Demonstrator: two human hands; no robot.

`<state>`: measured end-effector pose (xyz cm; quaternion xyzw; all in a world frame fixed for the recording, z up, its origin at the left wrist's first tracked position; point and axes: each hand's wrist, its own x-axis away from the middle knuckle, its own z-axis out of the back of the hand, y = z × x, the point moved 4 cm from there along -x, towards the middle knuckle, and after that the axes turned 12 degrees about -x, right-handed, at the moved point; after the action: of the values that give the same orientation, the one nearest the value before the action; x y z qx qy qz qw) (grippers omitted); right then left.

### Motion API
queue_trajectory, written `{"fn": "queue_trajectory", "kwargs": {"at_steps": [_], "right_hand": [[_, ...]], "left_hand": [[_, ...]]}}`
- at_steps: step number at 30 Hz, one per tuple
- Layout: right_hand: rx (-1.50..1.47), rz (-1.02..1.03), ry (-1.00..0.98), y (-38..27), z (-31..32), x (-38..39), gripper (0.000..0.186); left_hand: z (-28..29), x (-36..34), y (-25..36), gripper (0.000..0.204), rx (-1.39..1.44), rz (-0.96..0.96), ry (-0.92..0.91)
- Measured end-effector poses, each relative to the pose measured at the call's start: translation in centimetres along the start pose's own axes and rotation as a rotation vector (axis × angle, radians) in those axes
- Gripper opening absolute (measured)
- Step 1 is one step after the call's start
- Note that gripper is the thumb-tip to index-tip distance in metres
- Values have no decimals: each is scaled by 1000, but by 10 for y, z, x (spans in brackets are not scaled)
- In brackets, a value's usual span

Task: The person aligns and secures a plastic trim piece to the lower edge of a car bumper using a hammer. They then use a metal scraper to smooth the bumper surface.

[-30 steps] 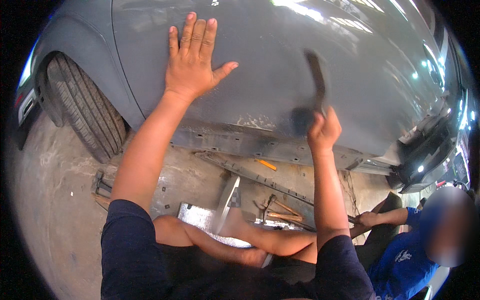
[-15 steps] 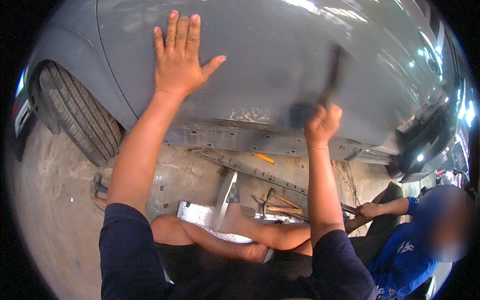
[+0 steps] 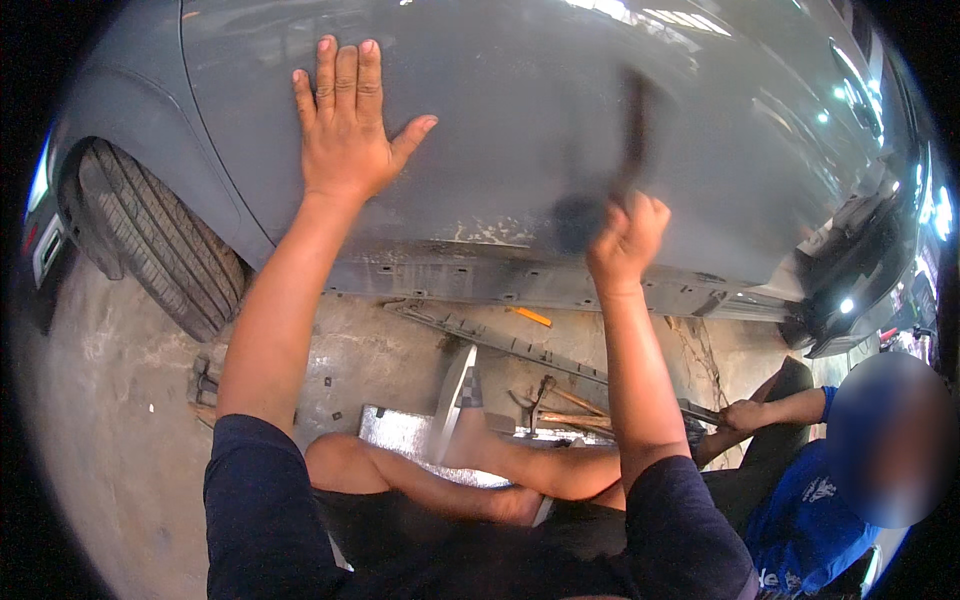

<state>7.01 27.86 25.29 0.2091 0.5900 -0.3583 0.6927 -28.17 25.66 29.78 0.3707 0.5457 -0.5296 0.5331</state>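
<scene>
A grey car door panel (image 3: pixel 480 130) fills the upper part of the head view, with scuffed, chipped paint (image 3: pixel 495 232) along its lower edge. My left hand (image 3: pixel 345 140) lies flat on the panel, fingers stretched upward and thumb out to the right. To the right of it, my right hand (image 3: pixel 628 240) is closed around the handle of a hammer (image 3: pixel 636 125). The hammer points up across the panel and is smeared by motion, so I cannot tell whether its head touches the metal. A dark reflection or shadow shows beside my right fist.
A tyre (image 3: pixel 160 240) stands at the left. On the floor lie a long trim strip (image 3: pixel 500 345), an orange tool (image 3: pixel 530 316), more hammers (image 3: pixel 545 405) and a silvery mat (image 3: pixel 392 428) by my legs. A person in a blue shirt (image 3: pixel 810 505) sits close at the right.
My right hand and the hammer have shifted slightly left. My left hand stays flat but sits slightly farther left and lower in the picture, while the whole view has moved a little.
</scene>
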Motion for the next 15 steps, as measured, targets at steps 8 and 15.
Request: {"fn": "queue_trajectory", "kwargs": {"at_steps": [8,15], "right_hand": [[-72,172,-42,-39,-19,-22,28],[-198,317,-16,-61,-19,-24,30]], "left_hand": [[2,0,0,109,10,18,-26],[-1,4,0,109,20,25,-31]]}}
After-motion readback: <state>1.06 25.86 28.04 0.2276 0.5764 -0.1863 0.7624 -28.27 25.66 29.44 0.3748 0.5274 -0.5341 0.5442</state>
